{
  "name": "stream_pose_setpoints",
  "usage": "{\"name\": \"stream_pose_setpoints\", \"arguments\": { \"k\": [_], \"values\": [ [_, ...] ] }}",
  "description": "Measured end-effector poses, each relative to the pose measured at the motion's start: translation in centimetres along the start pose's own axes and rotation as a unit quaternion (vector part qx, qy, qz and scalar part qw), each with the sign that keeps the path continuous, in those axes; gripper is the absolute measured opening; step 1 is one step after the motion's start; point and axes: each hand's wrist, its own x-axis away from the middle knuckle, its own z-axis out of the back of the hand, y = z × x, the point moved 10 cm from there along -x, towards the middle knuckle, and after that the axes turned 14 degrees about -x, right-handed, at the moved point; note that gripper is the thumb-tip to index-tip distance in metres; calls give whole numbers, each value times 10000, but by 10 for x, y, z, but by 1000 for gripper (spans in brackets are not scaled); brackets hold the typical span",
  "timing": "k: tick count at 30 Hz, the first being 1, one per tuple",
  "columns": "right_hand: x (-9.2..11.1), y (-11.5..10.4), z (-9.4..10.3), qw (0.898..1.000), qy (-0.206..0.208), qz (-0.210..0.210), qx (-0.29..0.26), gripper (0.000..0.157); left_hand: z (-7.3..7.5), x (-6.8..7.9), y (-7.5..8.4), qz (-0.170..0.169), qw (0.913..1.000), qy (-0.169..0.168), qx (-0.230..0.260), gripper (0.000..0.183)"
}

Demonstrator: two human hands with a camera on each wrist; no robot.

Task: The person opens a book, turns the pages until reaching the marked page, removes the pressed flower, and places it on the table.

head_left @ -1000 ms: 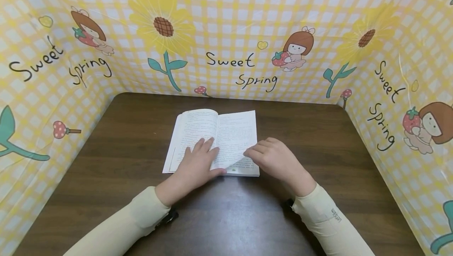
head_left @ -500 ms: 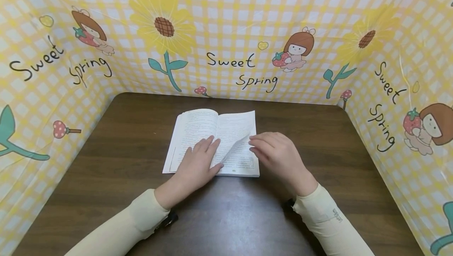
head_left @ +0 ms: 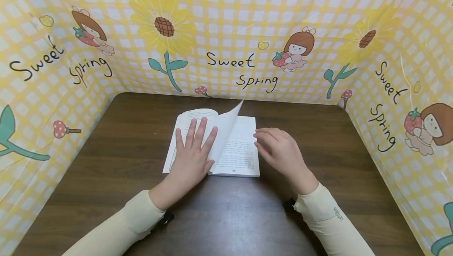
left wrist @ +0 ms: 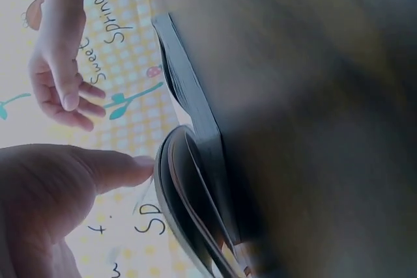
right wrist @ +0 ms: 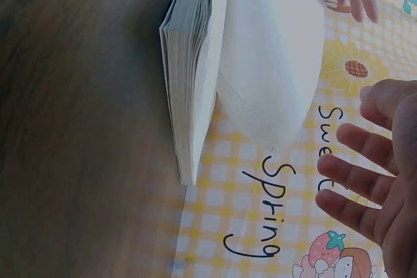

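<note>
The book lies mid-table. Within 1 s its loose page has risen, tip toward 1 o'clock, apparently mid-turn. Left hand, 8 o'clock: fingers spread over the book. Right hand, 3 o'clock: fingers loose, gripping nothing.

From above, the head camera faced forward and down, the open book near six o'clock; low, close, sideways-rolled wrist views shared its edge, the left framing the right hand toward ten o'clock.
</note>
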Motion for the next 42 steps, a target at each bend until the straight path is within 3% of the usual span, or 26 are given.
{"name": "stream_pose_setpoints", "arguments": {
  "k": [9, 14, 20, 27, 31, 37, 42],
  "values": [
    [4, 17, -16, 9956, -642, -676, -43, 30, -11, 2, -2, -428, 9985, -349, -1, 107],
    [10, 28, -31, 9851, -1300, -1122, 13, 38, -19, 4, -5, -601, 9949, -768, 250, 97],
    [19, 35, -47, 9717, -1922, -1371, 0, 45, -29, 6, -9, -554, 9904, -1179, 462, 89],
    [33, 32, -68, 9461, -2902, -1398, -343, 70, -40, 9, -7, -586, 9783, -1810, 820, 78],
    [40, 32, -75, 9308, -3237, -1575, -638, 75, -44, 9, -4, -620, 9712, -2031, 1080, 73],
    [47, 35, -82, 9202, -3479, -1673, -645, 78, -54, 9, -4, -534, 9555, -2505, 1465, 66],
    [48, 36, -84, 9185, -3562, -1615, -589, 80, -57, 11, -7, -446, 9473, -2691, 1678, 58]
  ]
}}
